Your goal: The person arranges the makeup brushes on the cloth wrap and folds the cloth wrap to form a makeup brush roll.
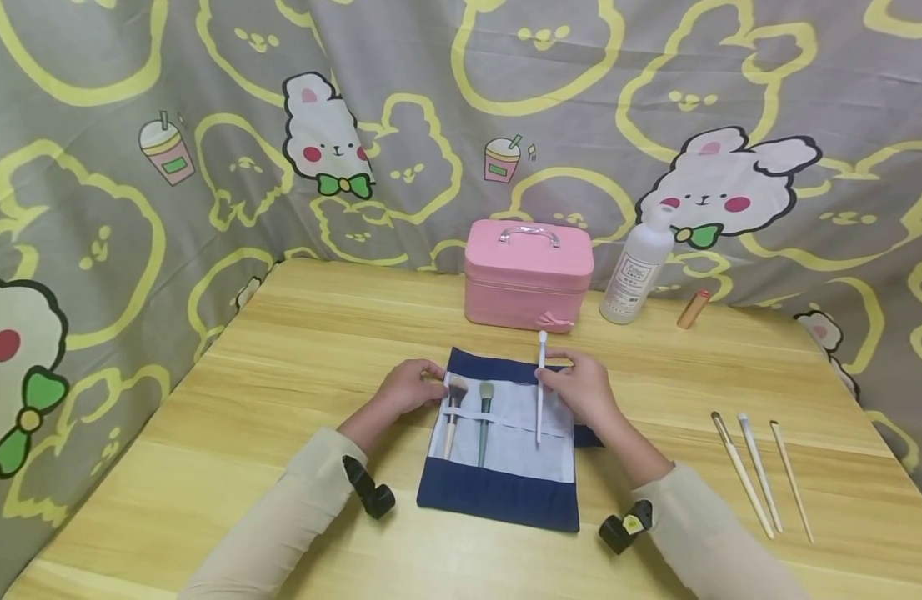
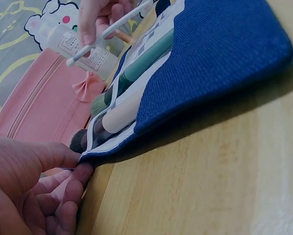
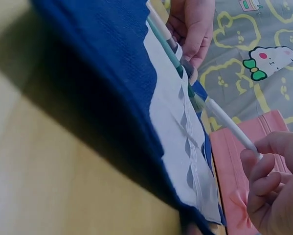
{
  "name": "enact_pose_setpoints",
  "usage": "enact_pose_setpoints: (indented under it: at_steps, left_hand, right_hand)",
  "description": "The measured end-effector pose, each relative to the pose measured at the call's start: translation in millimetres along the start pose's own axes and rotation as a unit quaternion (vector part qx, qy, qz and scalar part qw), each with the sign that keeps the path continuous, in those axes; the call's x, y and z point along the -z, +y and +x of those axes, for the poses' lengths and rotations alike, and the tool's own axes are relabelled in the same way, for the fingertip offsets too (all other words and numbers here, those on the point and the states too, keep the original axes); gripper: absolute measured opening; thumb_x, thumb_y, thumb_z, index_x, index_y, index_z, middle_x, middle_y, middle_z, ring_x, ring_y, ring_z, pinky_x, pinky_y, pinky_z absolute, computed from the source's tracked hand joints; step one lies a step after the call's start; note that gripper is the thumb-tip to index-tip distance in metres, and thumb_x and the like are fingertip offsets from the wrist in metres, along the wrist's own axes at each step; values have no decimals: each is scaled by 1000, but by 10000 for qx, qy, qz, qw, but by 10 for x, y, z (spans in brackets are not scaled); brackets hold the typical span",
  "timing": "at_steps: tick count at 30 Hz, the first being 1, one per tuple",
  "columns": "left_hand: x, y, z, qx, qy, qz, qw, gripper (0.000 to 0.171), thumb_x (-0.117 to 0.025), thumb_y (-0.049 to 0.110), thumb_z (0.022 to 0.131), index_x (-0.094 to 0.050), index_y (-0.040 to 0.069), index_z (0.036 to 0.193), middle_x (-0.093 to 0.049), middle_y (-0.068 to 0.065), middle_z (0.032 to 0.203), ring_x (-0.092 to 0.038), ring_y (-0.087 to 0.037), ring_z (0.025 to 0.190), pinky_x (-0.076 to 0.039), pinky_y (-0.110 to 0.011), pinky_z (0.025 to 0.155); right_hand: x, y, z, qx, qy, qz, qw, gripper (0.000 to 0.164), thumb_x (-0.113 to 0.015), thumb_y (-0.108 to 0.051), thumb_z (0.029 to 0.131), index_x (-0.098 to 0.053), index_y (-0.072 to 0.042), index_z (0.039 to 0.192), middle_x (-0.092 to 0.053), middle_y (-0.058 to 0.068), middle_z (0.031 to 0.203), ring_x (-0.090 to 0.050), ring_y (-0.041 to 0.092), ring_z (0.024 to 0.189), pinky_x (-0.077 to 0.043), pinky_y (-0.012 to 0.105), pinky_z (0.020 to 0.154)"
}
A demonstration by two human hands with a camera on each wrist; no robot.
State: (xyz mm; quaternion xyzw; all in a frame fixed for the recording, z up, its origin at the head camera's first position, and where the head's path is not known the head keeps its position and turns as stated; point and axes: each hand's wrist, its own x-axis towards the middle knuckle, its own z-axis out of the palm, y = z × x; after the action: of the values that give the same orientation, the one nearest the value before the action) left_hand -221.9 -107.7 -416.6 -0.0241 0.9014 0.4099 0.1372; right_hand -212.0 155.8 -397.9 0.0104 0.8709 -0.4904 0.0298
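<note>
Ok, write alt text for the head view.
A person's right hand holds a white brush over an open navy brush roll while the left hand pinches its left edge. Two brushes sit in the roll; three others lie at right, and a pink case stands behind.

HEAD: looks forward-down from above over tabletop (image 1: 296, 333) | L-WRIST: faces brush roll (image 2: 219, 54) close up | R-WRIST: faces brush roll closely from opposite side | SHARED: brush roll, pink case (image 1: 524, 296)

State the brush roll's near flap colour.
The near flap is dark blue, clearest in the head view.
</note>
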Motion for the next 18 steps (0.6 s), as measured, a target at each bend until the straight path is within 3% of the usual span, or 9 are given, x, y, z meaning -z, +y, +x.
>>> enact_pose_setpoints:
  at_steps: [7,18]
  left_hand:
    - [-1,11,-7,11,25,34,10000,26,-70,19,79,-65,9,102,-63,-2,72,-57,-15,64,-42,-26,56]
    - [-3,6,-1,44,44,44,10000,25,-70,19,79,-65,10,102,-62,-2,72,-57,-15,64,-42,-26,55]
  right_hand:
    - [-113,-47,128,70,327,170,9993,38,-68,-14,80,-60,-5,116,-65,10,66,-50,15,43,-40,24,42]
    - [-242,-49,291,215,657,397,9968,34,-67,-11,79,-61,-3,112,-66,11,66,-46,11,37,-37,24,39]
